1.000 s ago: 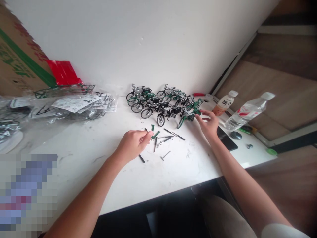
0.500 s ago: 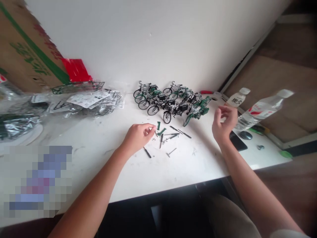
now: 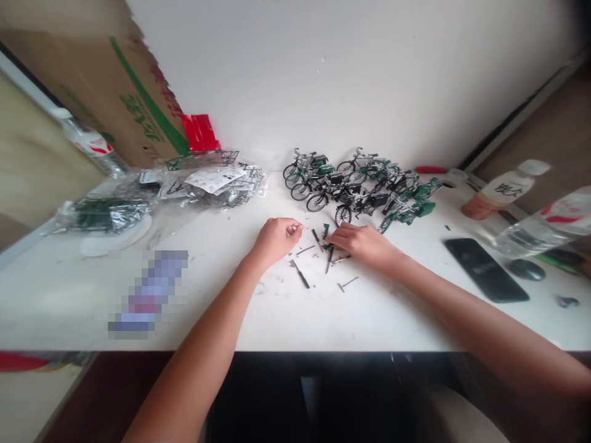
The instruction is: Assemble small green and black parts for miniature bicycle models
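My left hand (image 3: 276, 239) rests on the white table (image 3: 286, 314) with its fingers curled in a pinch; what it pinches is too small to make out. My right hand (image 3: 362, 243) lies on the table just right of it, fingers down on a scatter of small parts (image 3: 318, 258): thin metal rods, a black stick and green pieces. Its fingertips touch a green piece (image 3: 325, 232). Behind both hands stands a cluster of several green and black model bicycles (image 3: 355, 187) by the wall.
Clear plastic bags of parts with printed sheets (image 3: 217, 181) lie at the back left, before a cardboard box (image 3: 115, 92) and a red piece (image 3: 199, 131). A black phone (image 3: 486, 269), a mouse (image 3: 526, 269) and two bottles (image 3: 505, 187) sit at the right.
My right hand came down from beside the bicycles to the loose parts near my left hand. The view swung left, so everything sits further right in the picture.
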The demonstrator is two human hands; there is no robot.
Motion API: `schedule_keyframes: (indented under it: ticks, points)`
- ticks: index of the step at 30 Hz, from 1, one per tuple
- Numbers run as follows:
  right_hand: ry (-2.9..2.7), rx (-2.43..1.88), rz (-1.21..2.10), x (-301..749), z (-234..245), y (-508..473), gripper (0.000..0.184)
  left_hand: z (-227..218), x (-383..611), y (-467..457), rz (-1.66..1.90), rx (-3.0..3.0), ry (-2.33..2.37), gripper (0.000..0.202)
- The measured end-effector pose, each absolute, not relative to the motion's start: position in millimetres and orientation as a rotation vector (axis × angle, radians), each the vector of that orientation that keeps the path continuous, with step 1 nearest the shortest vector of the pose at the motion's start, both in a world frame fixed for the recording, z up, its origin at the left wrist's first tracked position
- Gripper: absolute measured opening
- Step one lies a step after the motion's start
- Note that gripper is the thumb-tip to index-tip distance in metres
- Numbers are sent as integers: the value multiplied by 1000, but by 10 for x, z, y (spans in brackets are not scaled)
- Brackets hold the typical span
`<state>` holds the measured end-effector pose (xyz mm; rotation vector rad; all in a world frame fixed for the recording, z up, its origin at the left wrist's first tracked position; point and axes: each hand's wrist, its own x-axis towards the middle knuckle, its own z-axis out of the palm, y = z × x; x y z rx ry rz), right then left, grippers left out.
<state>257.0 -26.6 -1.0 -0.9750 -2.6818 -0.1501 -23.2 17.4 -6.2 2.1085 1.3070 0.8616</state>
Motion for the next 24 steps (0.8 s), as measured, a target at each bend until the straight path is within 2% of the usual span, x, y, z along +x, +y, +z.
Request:
schedule_keyframes:
  ticks: [3,9,14,18,24]
  points:
    - [-2627,-1022,-64,2556,-21,-236,31,-84,-225,179,830,2133,1335,25]
    - [-2542,-1032,-114,2548,-147,-270,30,-138,-208,200,871,2145,1310,32]
    - [-2234,-1003,155,2587,-144,-276,23,-180,-171,188,933,2081,1288,29]
    - [-1953,-1015,267,2614,-83,-313,27,-148,-76,120,955,2093,1311,42]
    - [-1747,-1039,328,2578,-90,-370,27,-27,218,160,754,2294,1392,29]
